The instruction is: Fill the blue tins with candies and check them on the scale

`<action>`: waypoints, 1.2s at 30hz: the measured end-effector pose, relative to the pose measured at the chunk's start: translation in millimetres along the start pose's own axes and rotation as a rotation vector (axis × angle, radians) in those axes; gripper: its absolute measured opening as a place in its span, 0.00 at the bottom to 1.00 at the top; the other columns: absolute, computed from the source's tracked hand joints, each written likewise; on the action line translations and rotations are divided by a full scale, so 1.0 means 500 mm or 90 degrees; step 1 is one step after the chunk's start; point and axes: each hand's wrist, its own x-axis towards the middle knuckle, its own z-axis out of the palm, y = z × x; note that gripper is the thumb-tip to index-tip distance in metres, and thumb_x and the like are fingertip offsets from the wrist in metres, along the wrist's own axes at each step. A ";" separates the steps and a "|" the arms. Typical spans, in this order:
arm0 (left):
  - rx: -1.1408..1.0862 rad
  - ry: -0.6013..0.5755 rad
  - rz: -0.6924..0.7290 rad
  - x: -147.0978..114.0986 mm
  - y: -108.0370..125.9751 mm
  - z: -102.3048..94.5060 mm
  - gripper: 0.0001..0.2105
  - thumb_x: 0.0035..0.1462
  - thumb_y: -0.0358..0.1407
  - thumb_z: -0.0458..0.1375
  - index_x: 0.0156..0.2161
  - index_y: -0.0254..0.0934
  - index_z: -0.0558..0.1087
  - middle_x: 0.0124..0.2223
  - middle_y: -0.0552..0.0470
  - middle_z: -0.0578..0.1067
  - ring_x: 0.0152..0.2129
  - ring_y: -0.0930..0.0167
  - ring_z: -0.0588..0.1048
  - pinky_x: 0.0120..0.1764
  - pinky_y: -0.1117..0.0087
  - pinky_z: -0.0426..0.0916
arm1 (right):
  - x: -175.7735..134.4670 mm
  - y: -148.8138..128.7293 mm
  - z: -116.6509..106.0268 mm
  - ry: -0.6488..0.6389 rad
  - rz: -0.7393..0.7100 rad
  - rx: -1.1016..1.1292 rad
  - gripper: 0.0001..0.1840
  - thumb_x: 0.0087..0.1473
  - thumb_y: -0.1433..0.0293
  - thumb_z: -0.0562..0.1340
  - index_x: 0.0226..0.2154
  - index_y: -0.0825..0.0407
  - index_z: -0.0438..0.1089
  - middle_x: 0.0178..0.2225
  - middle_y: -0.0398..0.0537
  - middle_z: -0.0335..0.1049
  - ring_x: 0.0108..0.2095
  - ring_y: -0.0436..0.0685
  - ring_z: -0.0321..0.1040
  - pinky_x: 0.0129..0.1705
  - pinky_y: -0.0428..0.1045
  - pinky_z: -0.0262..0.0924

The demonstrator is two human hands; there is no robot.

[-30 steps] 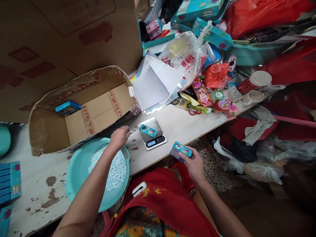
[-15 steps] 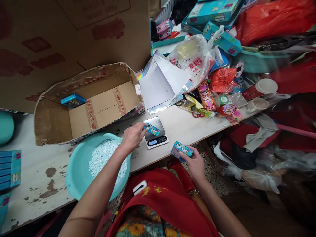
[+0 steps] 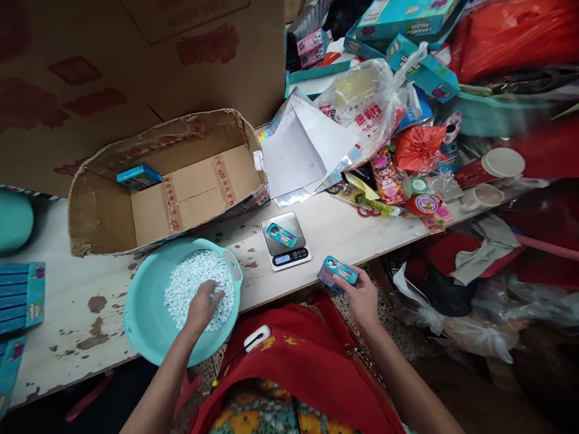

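Observation:
My left hand [image 3: 202,308] is down in a turquoise plastic basin [image 3: 149,325], its fingertips apart among small pale candies [image 3: 190,280]. Some of the fingers are hidden by the hand itself. A small blue candy tin [image 3: 281,235] with a dark round spot at one end lies flat on the metal plate of a digital scale [image 3: 296,256], whose display is lit. Past the table's front edge, my right hand [image 3: 363,298] grips a blue candy tin [image 3: 340,270] between thumb and fingers, its printed top facing up. I cannot tell whether it is one tin or more.
Behind the basin stands a cut-down cardboard box [image 3: 194,199] with a blue pack [image 3: 139,177] inside. Blue cartons [image 3: 34,301] are at the left edge. White sheets [image 3: 298,144], a plastic bag [image 3: 357,102], packets and a mug [image 3: 482,198] crowd the right side.
My left hand has let go of the tin on the scale and moved left and down into the basin of candies. My right hand still holds its tin, and the view has shifted slightly.

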 end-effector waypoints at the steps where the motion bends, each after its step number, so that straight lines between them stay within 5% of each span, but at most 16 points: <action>1: -0.049 -0.018 0.008 -0.008 -0.002 0.013 0.10 0.51 0.42 0.55 0.35 0.38 0.70 0.36 0.48 0.73 0.30 0.65 0.72 0.34 0.68 0.64 | 0.001 -0.003 0.003 -0.003 0.001 0.002 0.28 0.35 0.62 0.73 0.41 0.52 0.69 0.37 0.47 0.74 0.36 0.56 0.69 0.43 0.55 0.65; 4: -0.272 -0.081 -0.055 -0.024 -0.003 0.018 0.10 0.47 0.42 0.58 0.31 0.37 0.69 0.29 0.52 0.71 0.22 0.70 0.68 0.27 0.70 0.63 | 0.001 -0.013 0.014 -0.011 0.002 0.004 0.28 0.34 0.63 0.73 0.40 0.52 0.69 0.36 0.47 0.74 0.36 0.56 0.69 0.42 0.54 0.65; 9: -0.781 -0.075 -0.195 -0.034 -0.029 -0.017 0.11 0.43 0.39 0.62 0.32 0.37 0.67 0.26 0.57 0.66 0.17 0.78 0.62 0.18 0.77 0.52 | -0.004 -0.021 0.026 -0.028 -0.005 -0.014 0.27 0.35 0.62 0.73 0.40 0.52 0.70 0.35 0.47 0.74 0.35 0.56 0.69 0.41 0.54 0.65; 12: -0.909 -0.076 -0.224 -0.028 -0.032 -0.030 0.10 0.43 0.38 0.61 0.29 0.36 0.66 0.25 0.56 0.65 0.17 0.79 0.61 0.16 0.78 0.48 | -0.005 -0.017 0.027 -0.034 -0.012 -0.024 0.27 0.36 0.62 0.72 0.40 0.52 0.70 0.36 0.47 0.74 0.35 0.56 0.69 0.42 0.54 0.65; 17: -0.701 -0.089 -0.210 -0.002 0.038 -0.075 0.14 0.41 0.38 0.63 0.33 0.32 0.69 0.26 0.53 0.70 0.18 0.78 0.64 0.20 0.76 0.56 | -0.005 -0.006 0.023 -0.031 -0.017 -0.033 0.28 0.36 0.60 0.72 0.41 0.52 0.70 0.35 0.48 0.74 0.34 0.56 0.69 0.42 0.56 0.66; 24: -0.351 -0.161 0.145 0.079 0.267 -0.162 0.11 0.51 0.40 0.55 0.36 0.34 0.70 0.24 0.54 0.69 0.19 0.74 0.66 0.24 0.73 0.59 | -0.011 -0.003 0.027 -0.028 -0.002 -0.006 0.28 0.35 0.60 0.72 0.41 0.52 0.70 0.35 0.47 0.74 0.34 0.56 0.69 0.40 0.54 0.66; 29: -0.040 -0.125 0.348 0.146 0.400 -0.134 0.07 0.52 0.31 0.51 0.33 0.34 0.72 0.32 0.49 0.72 0.27 0.70 0.70 0.30 0.71 0.62 | -0.017 -0.003 0.026 -0.034 0.006 0.017 0.27 0.36 0.61 0.72 0.40 0.52 0.70 0.35 0.46 0.74 0.34 0.55 0.69 0.39 0.53 0.65; 36: 0.206 -0.052 0.442 0.161 0.443 -0.098 0.13 0.50 0.25 0.49 0.39 0.36 0.72 0.38 0.46 0.69 0.30 0.68 0.68 0.31 0.70 0.58 | -0.019 0.014 0.014 -0.021 0.015 0.019 0.27 0.36 0.61 0.72 0.41 0.51 0.70 0.36 0.46 0.75 0.35 0.56 0.70 0.41 0.54 0.65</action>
